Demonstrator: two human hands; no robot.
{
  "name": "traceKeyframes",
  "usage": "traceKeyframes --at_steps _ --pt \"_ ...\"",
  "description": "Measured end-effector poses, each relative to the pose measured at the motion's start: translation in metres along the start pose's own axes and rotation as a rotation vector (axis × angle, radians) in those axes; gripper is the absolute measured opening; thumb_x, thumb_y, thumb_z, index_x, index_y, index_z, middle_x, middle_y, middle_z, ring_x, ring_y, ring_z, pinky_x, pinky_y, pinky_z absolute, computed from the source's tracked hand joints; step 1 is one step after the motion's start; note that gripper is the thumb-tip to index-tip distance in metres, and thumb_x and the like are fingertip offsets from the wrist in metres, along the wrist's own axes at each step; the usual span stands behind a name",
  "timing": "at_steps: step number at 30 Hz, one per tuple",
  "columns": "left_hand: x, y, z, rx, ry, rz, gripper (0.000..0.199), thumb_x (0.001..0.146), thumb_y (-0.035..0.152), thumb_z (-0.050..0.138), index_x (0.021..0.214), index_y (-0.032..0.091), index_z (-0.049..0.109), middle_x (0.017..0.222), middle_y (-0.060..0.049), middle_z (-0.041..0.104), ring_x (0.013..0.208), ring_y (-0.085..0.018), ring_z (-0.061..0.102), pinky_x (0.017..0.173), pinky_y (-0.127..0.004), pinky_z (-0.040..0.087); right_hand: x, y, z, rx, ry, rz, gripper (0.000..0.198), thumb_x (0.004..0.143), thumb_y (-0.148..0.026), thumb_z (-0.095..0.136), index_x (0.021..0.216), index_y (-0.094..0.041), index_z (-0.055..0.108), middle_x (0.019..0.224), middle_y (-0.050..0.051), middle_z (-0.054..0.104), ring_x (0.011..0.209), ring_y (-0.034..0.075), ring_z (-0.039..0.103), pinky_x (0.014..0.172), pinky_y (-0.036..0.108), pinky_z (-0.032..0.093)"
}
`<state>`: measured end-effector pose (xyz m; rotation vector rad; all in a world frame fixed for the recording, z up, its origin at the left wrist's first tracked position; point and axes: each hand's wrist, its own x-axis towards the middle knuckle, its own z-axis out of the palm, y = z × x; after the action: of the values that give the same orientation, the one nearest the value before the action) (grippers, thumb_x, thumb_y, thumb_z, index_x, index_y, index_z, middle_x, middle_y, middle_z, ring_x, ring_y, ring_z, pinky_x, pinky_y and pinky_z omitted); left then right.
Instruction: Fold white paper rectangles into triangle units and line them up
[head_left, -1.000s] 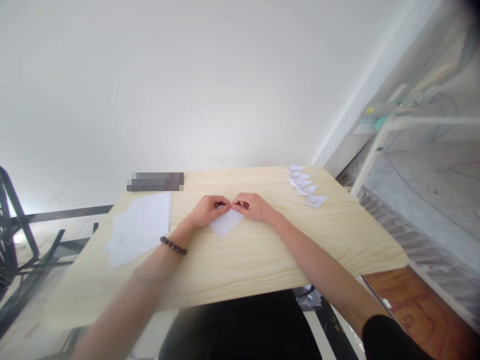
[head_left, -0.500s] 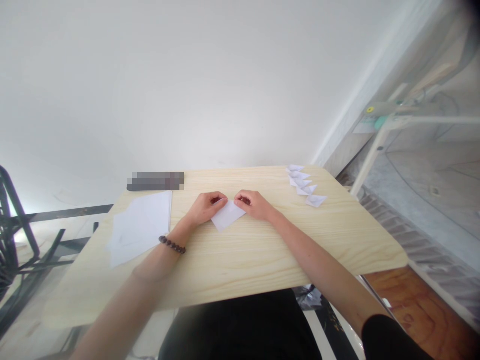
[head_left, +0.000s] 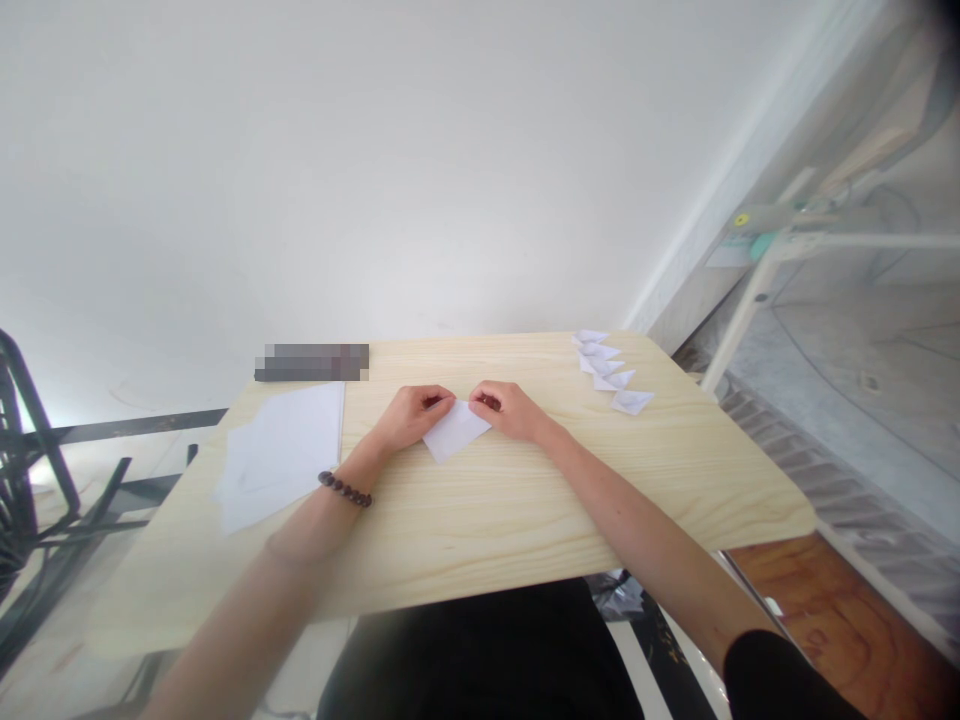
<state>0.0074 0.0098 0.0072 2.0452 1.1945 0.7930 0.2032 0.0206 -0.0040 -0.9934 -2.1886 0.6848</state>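
Note:
A small folded piece of white paper (head_left: pixel 454 434) lies on the wooden table, one corner pointing toward me. My left hand (head_left: pixel 414 414) pinches its upper left edge between thumb and fingers. On the other side, my right hand (head_left: pixel 508 408) pinches the upper right edge. The two sets of fingertips are close together, with a small gap between them. Parts of the paper's far edge are hidden beneath my fingers. A dark bead bracelet (head_left: pixel 345 489) circles my left wrist.
Several folded white paper shapes (head_left: pixel 613 380) stand in a row at the table's (head_left: pixel 465 540) back right. On the left lie loose white sheets (head_left: pixel 289 450), with a dark blurred-out object (head_left: pixel 311 363) behind them. A wall (head_left: pixel 450 180) rises behind; a black metal frame (head_left: pixel 37 440) stands left.

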Motion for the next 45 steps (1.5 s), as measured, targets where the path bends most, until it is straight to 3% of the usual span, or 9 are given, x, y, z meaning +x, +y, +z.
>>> traceKeyframes --at_steps 23,32,39,45 --pt "0.0 -0.004 -0.001 -0.052 0.004 0.003 0.033 0.079 0.039 0.04 0.083 0.012 0.059 0.076 -0.005 0.062 0.065 -0.014 0.053 0.055 -0.022 0.04 0.001 -0.003 0.002 -0.053 0.016 -0.009 0.017 0.078 -0.026 0.044 0.074 -0.015 0.056 0.068 0.0 0.056 0.061 0.009 0.046 0.058 0.02 0.034" --pt "0.005 -0.006 -0.006 0.103 0.154 -0.001 0.029 0.077 0.036 0.043 0.086 0.015 0.06 0.084 -0.006 0.063 0.076 -0.017 0.055 0.069 -0.027 0.041 0.011 -0.005 0.021 -0.145 0.161 0.139 0.02 0.079 -0.029 0.045 0.072 -0.016 0.059 0.07 0.003 0.061 0.061 0.011 0.049 0.06 0.022 0.035" --pt "0.008 -0.014 -0.019 0.039 0.043 -0.027 0.029 0.074 0.035 0.044 0.081 0.014 0.063 0.075 -0.004 0.063 0.066 -0.015 0.053 0.057 -0.023 0.04 0.016 -0.002 0.025 -0.09 0.097 0.083 0.021 0.079 -0.029 0.045 0.07 -0.016 0.059 0.065 0.001 0.06 0.056 0.009 0.047 0.055 0.02 0.033" --pt "0.012 -0.019 -0.023 -0.076 -0.081 -0.141 0.024 0.07 0.031 0.046 0.073 0.012 0.061 0.066 -0.002 0.06 0.058 -0.013 0.05 0.051 -0.022 0.038 0.012 -0.002 0.023 -0.059 0.028 0.031 0.021 0.078 -0.03 0.046 0.071 -0.016 0.059 0.063 -0.001 0.057 0.055 0.008 0.045 0.053 0.02 0.031"
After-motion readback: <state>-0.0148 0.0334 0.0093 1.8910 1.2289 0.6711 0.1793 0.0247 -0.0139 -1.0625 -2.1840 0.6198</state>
